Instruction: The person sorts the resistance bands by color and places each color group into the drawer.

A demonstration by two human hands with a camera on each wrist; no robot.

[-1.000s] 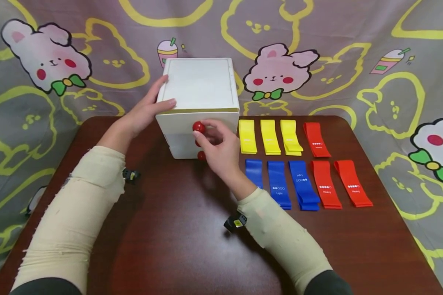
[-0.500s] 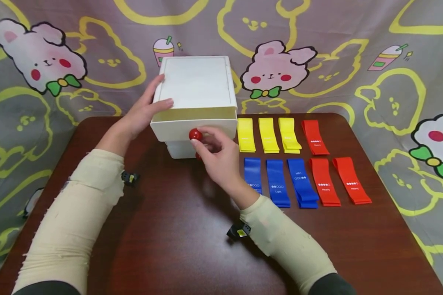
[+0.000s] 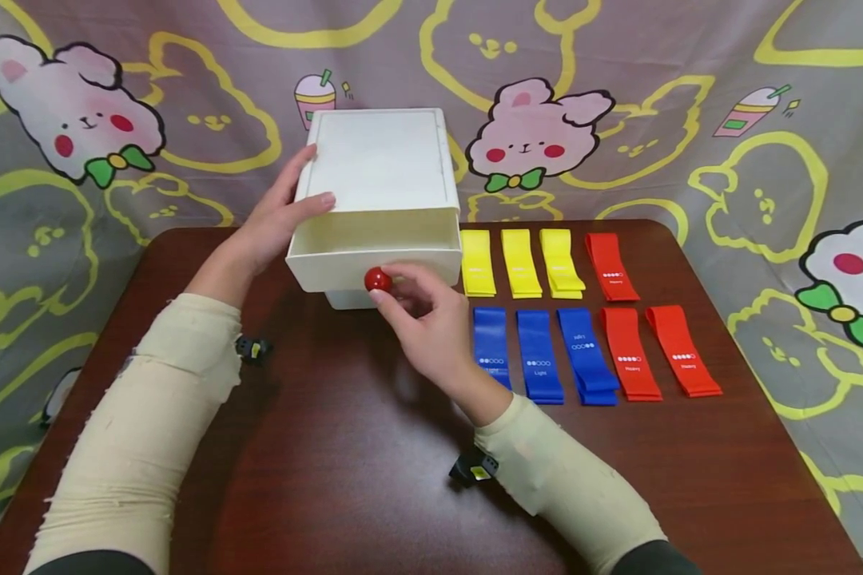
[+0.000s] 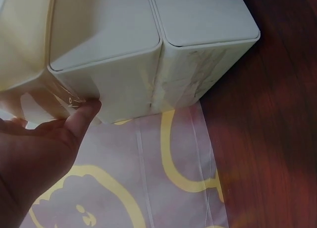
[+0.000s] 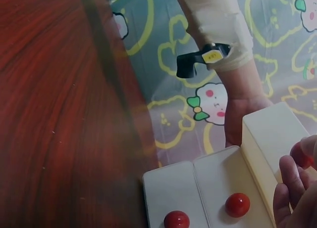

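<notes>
A white cabinet (image 3: 377, 160) with stacked drawers stands at the back of the table. Its top drawer (image 3: 327, 273) is pulled partway out, and the visible part of its inside looks bare. My right hand (image 3: 431, 327) pinches the round red knob (image 3: 378, 279) on that drawer's front between thumb and fingers. With its thumb on the top and fingers spread along the left edge, my left hand (image 3: 273, 216) steadies the cabinet. Two lower drawers with red knobs (image 5: 237, 205) are closed in the right wrist view. In the left wrist view the left thumb (image 4: 84, 116) presses the cabinet's side.
Folded resistance bands lie in rows right of the cabinet: yellow bands (image 3: 520, 263), blue bands (image 3: 539, 355) marked Light and red bands (image 3: 631, 354) marked Heavy. The brown table (image 3: 331, 463) ends at a patterned curtain (image 3: 654, 120) behind and at the sides.
The right hand has drawn the top drawer outward by its knob, from nearly closed to well open. The left hand keeps its place on the cabinet. The bands lie as before.
</notes>
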